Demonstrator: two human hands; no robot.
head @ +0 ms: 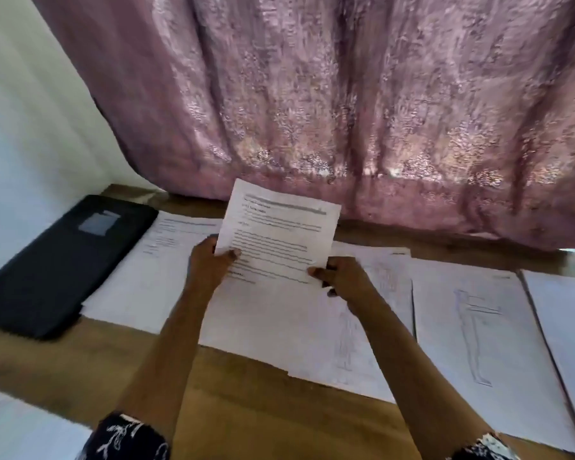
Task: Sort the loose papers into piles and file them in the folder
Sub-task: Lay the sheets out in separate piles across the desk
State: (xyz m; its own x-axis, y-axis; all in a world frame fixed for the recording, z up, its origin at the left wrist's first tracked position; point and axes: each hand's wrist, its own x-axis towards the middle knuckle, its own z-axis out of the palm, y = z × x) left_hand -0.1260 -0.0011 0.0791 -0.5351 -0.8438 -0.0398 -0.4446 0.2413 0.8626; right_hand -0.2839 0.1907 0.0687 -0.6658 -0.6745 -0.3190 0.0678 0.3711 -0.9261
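Head view: a printed sheet [279,234] with lines of text is held up above the table [246,410], its text side turned toward the camera and its top edge tipped slightly to the right. The sheet's lower left corner is pinched by the left hand [210,263], with the thumb laid on the front. The lower right corner is pinched by the right hand [342,280], also with the thumb on the front and the other fingers curled behind.

Beneath the raised sheet, further papers are spread flat along the wooden table. A pile of text pages [153,270] is laid to the left. A middle pile [279,323] lies directly under the hands, with a faint figure drawing seen on a sheet at its right side. A sheet bearing a line drawing of a standing figure [478,327] is placed just to the right of that. Another white sheet [568,313] is cut off by the right edge; what is on it cannot be made out.

A dark folder [57,267] is laid closed at the far left of the table, just beside the pile of text pages, with a pale label on its cover. Patterned dark sleeves [123,439] are seen at the bottom edge. Behind the table a pink, shiny curtain [346,94] is hung down to the tabletop, and a pale wall [24,127] is seen to its left.
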